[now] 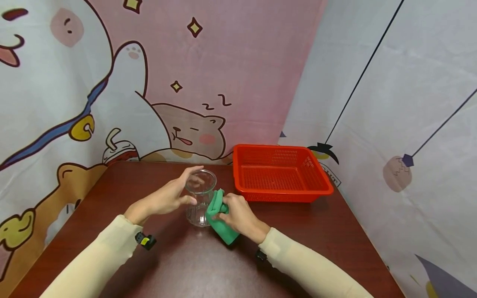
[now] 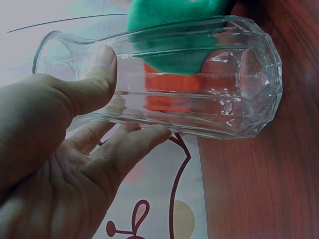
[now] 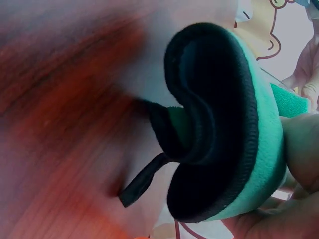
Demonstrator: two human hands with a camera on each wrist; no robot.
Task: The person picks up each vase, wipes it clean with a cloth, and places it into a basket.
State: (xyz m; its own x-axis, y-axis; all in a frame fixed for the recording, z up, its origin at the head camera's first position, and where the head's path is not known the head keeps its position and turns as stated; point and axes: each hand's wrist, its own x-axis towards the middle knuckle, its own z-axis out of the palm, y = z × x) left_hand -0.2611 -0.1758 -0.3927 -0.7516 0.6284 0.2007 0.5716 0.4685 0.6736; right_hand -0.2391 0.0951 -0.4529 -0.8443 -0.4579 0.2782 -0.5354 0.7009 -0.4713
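Note:
A clear glass vase (image 1: 198,211) with faceted sides and a flared rim is upright over the brown table. My left hand (image 1: 167,195) holds it around the neck, thumb on the near side and fingers behind. In the left wrist view the vase (image 2: 229,94) spans the frame, base to the right. My right hand (image 1: 240,215) grips a folded green cloth (image 1: 225,229) close against the vase's right side. The right wrist view shows the cloth (image 3: 266,144) rolled over, with black edging, a dark inside and a black loop hanging from it.
A red plastic basket (image 1: 275,196) with perforated walls stands at the back right of the brown table (image 1: 179,265). Behind and to the right hang printed cloth backdrops (image 1: 253,62) with cartoon animals, close to the table's edges.

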